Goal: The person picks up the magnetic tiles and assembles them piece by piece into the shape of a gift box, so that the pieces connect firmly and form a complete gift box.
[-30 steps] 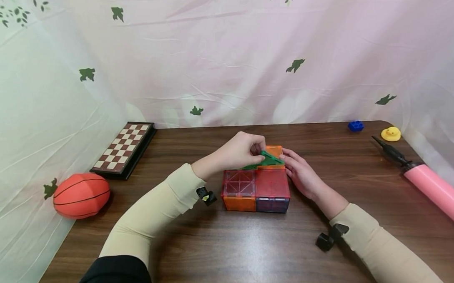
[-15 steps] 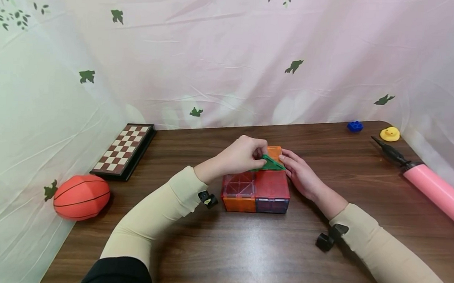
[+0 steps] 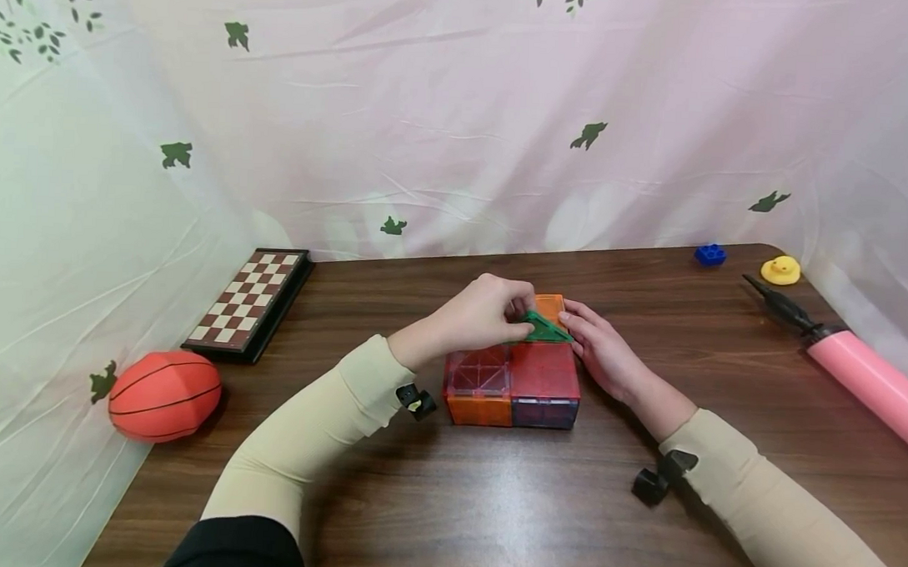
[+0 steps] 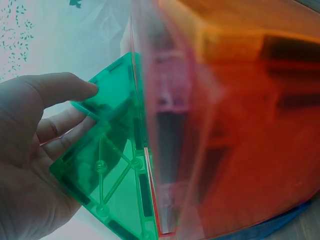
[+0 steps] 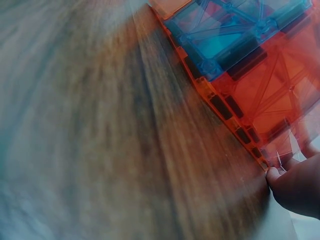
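A low box of see-through magnetic tiles [image 3: 545, 372] stands mid-table, with red tiles on top and orange and purple sides in front. Over its rear part my left hand [image 3: 474, 319] pinches a green triangular magnetic tile [image 3: 548, 328]. In the left wrist view, the thumb lies on the green tile [image 4: 107, 165], whose long edge is against a red tile; other fingers are behind it. My right hand [image 3: 604, 347] touches the structure's back right side with mostly straight fingers, near the green tile's tip. In the right wrist view, a fingertip meets the lower corner of the orange-red side [image 5: 280, 100].
A checkered game board [image 3: 246, 300] and an orange-red toy basketball [image 3: 165, 397] lie at left. At far right are a blue toy brick [image 3: 710, 255], a yellow rubber duck [image 3: 781, 270] and a pink hand pump [image 3: 864, 377]. A cloth backdrop [image 3: 444, 133] surrounds the table.
The green tile has come slightly toward the front and its slant has changed, my left hand moving with it. My right hand stays nearly in place at the structure's side.
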Demonstrator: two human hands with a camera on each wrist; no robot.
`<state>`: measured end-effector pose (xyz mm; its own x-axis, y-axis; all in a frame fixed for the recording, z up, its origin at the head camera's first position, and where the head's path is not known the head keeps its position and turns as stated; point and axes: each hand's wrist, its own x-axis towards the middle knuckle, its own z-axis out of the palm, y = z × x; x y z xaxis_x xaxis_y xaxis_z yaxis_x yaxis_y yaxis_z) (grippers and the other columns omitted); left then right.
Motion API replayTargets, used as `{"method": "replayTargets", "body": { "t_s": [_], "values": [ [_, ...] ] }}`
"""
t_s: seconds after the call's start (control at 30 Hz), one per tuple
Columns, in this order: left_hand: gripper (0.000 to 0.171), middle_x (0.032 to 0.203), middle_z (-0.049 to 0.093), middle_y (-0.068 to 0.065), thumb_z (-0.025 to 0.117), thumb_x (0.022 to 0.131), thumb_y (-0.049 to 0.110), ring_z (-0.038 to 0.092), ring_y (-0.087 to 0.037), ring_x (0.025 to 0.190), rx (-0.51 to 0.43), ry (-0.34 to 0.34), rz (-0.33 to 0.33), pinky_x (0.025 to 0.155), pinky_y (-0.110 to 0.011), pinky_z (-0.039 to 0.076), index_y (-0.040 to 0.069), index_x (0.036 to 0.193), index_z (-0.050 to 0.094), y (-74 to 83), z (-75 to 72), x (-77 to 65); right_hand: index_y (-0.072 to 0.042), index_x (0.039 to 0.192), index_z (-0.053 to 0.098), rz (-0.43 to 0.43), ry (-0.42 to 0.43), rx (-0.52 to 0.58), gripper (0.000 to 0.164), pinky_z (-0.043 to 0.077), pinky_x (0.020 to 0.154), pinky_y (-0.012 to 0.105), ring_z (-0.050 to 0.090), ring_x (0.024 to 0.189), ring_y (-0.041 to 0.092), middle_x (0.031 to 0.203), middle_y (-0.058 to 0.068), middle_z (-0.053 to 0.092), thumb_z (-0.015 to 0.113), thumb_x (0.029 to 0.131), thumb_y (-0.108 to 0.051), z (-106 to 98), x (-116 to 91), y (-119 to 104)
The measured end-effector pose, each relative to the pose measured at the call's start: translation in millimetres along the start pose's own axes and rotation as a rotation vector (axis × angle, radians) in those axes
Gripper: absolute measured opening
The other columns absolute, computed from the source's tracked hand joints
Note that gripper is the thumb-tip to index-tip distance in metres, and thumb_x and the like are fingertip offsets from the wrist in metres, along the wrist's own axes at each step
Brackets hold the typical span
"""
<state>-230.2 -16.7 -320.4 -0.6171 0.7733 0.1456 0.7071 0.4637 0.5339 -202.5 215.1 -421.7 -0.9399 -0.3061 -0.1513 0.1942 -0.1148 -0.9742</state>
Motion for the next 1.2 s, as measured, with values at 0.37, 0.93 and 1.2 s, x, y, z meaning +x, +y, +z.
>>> {"method": "replayTargets", "body": {
  "t_s": [0.37, 0.93, 1.2],
  "values": [
    [0.036, 0.131, 0.065, -0.010, 0.057, 0.105, 0.029, 0.058, -0.023, 0.123, -0.284, 0.523, -0.245, 0.106, -0.040, 0.043, 0.004, 0.130, 0.063, -19.9, -3.6, -56.0, -0.003, 0.163, 0.013, -0.032, -0.047, -0.005, 0.071, 0.019, 0.122, 0.042, 0.017, 0.153, 0.031, 0.167, 0.015, 0.017, 0.032, 0.111, -0.048, -4.2, -28.4, 3.7],
    [0.071, 0.161, 0.032, -0.020, 0.034, 0.108, 0.052, 0.036, -0.040, 0.143, -1.182, 0.248, -0.530, 0.111, -0.056, 0.037, 0.002, 0.158, 0.030, -32.2, 65.6, -121.3, -0.001, 0.163, 0.006, -0.048, -0.152, -0.001, 0.067, 0.039, 0.105, 0.019, 0.013, 0.152, 0.037, 0.168, 0.020, 0.008, 0.022, 0.113, -0.042, -5.3, -71.8, 6.0],
    [0.070, 0.162, 0.031, -0.018, 0.035, 0.109, 0.051, 0.036, -0.039, 0.142, -1.166, 0.266, -0.525, 0.112, -0.057, 0.036, 0.002, 0.158, 0.030, -35.9, 61.0, -108.5, -0.001, 0.163, 0.002, -0.057, -0.143, 0.019, 0.069, 0.038, 0.104, 0.018, 0.005, 0.153, 0.041, 0.169, 0.020, 0.004, 0.022, 0.112, -0.043, -10.7, -57.4, 7.1]
  ]
}}
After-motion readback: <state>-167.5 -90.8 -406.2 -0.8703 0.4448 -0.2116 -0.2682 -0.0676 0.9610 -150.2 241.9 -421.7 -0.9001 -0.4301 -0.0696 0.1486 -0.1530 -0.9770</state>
